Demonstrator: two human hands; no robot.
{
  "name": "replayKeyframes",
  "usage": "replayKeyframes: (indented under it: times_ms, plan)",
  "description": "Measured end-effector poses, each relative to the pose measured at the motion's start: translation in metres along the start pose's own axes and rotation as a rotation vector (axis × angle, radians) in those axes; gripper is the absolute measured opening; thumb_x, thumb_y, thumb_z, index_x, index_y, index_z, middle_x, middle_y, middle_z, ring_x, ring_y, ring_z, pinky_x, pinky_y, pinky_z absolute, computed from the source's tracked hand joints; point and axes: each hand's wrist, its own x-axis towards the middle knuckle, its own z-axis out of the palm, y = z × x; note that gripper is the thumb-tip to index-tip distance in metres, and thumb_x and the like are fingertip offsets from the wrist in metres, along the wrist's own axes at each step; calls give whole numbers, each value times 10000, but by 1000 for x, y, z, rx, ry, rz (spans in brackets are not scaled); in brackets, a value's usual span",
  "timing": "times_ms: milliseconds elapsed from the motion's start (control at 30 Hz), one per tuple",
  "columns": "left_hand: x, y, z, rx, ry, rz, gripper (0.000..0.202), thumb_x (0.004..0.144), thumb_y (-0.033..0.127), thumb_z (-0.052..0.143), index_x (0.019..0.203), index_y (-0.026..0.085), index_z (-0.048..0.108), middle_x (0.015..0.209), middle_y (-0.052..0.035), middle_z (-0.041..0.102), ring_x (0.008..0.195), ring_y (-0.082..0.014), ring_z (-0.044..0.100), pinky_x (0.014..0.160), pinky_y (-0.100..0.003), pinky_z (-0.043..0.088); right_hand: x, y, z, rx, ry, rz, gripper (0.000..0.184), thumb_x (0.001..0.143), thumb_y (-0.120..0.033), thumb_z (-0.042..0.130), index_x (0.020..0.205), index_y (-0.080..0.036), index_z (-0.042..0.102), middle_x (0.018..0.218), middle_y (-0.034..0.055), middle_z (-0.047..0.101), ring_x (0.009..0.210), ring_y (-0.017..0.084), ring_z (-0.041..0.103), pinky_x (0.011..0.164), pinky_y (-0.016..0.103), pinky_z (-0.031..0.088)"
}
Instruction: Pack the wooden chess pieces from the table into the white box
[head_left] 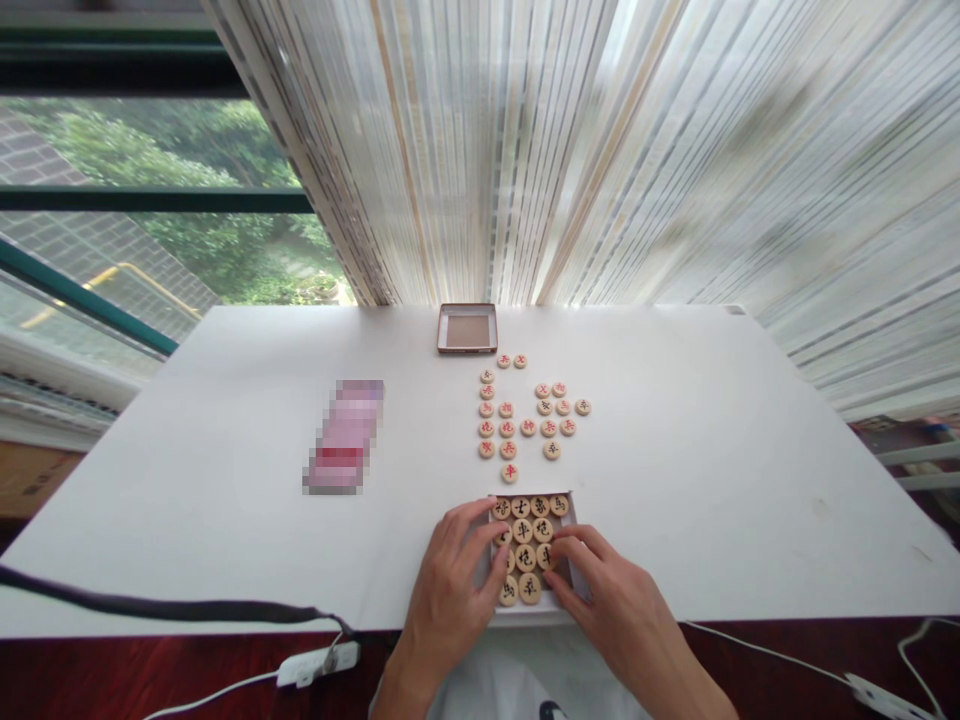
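A shallow white box [571,500] lies at the table's near edge, holding several round wooden Chinese chess pieces with black characters, in rows. My left hand [451,578] rests over the box's left side, fingers apart, its fingertips touching the left-hand pieces and partly covering them. From the right, my right hand [619,595] reaches in, thumb and forefinger closed on a black-character chess piece [545,557] at the end of the third row. Beyond the box, several more pieces lie loose on the table, mostly red, such as a red chess piece [510,473].
An open box lid [467,330] lies at the back of the white table [675,420]. Left of the pieces is a pink blurred object [345,437]. A dark strap [187,603] crosses the near left edge. A power strip [319,664] is below it.
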Motion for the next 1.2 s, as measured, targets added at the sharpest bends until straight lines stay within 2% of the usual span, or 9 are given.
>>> replayKeyframes:
  times_ms: [233,400,500,633,767,900,1067,1200]
  plan:
    - [0,2,-3,-28,-15,-6,256,962,155,592,1202,239,626,1354,-106,573,1309,-267,524,1078,-483,519,-1,1,-2,69,-18,29,22,953,-263,595,951,-258,615,1101,55,712,733,193,753,606,287,596]
    - [-1,3,-6,-63,4,-38,262,962,163,596,1199,261,649,1452,-104,490,1384,-283,448,1056,-470,529,-2,6,-12,259,-13,55,73,987,-308,592,1016,-264,642,1102,51,699,593,132,662,572,265,566]
    - [0,3,-7,-73,31,-93,245,975,186,586,1193,271,661,1453,-96,487,1343,-267,497,1043,-452,539,0,12,-19,332,94,70,122,1012,-337,567,1043,-259,656,1083,56,692,554,112,610,582,270,560]
    - [11,4,-8,-82,67,-141,207,985,211,575,1161,264,670,1432,-88,511,1336,-256,517,1089,-455,512,5,31,-21,342,306,104,161,1011,-351,573,1083,-244,670,1112,82,676,665,141,647,548,264,545]
    - [31,5,-10,-108,90,-107,191,983,214,573,1139,263,672,1396,-85,549,1325,-249,533,1102,-447,498,11,57,-17,294,429,149,199,1002,-375,578,1106,-239,679,1115,85,669,664,152,631,564,287,554]
    - [59,8,-12,-141,121,-63,181,982,215,585,1132,262,675,1355,-81,588,1312,-244,543,1127,-460,467,16,74,-10,294,445,167,221,1003,-398,569,1108,-235,677,1054,76,682,648,160,617,591,303,557]
    - [107,13,-12,-145,111,-4,189,976,227,599,1144,254,681,1352,-79,606,1315,-248,534,1130,-462,451,18,81,-3,308,459,190,223,1009,-406,552,1076,-232,676,1006,65,692,625,162,590,620,318,542]
    - [153,13,-4,-76,45,34,198,957,208,628,1148,227,676,1254,-64,676,1223,-225,588,1095,-408,474,18,82,-2,333,472,199,222,1010,-410,547,1052,-232,674,1014,63,693,628,160,580,625,318,528]
